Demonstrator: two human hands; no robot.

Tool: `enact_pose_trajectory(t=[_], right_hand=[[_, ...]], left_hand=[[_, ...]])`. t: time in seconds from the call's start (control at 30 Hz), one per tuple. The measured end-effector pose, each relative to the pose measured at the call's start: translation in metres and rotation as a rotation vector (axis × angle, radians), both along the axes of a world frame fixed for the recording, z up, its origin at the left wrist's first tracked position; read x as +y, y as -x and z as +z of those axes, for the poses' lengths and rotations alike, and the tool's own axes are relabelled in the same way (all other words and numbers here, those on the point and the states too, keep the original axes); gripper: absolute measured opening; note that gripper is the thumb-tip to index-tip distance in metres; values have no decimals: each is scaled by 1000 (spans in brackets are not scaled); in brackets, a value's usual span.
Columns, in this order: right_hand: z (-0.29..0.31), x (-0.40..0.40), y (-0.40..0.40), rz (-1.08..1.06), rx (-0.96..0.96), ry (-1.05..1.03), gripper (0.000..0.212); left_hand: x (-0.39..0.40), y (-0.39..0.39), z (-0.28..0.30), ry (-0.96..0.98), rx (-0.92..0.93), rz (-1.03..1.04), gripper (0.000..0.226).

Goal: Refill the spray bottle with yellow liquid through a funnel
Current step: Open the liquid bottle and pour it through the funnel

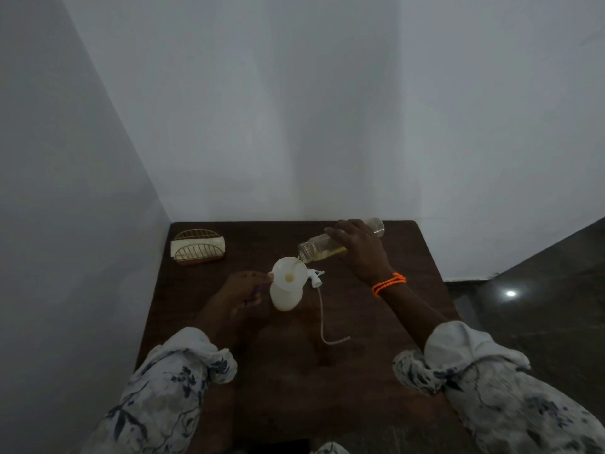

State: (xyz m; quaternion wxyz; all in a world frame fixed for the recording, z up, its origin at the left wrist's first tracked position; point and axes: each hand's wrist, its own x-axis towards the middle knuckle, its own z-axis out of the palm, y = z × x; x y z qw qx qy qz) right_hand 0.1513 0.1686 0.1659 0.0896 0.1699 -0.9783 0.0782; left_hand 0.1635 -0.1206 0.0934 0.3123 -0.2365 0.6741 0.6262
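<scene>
over the funnel [289, 271], right hand [358, 249] grips tilted glass bottle [322, 245]; left hand [244, 288] pinches funnel rim.

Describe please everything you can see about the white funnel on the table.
The funnel is white, looks like plastic, with a wide round rim. It sits upright in the mouth of the white spray bottle, near the middle of the dark wooden table. A little yellow liquid pools at its centre hole, and a thin stream falls into it from the tilted clear bottle held by the right hand. The left hand touches its left rim.
</scene>
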Motion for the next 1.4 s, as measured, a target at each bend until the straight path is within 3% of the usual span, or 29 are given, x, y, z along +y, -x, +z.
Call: enact_pose_trajectory(t=[0.3, 0.7, 1.4], right_hand=[[-1, 1, -1, 8, 15, 17, 55], [0, 3, -3, 7, 37, 28, 59], [0, 2, -1, 6, 41, 14, 56]], left_hand=[[-1, -1, -5, 8, 7, -11, 24], [-1, -1, -5, 19, 10, -19, 37], [-1, -2, -4, 2, 4, -3, 30]])
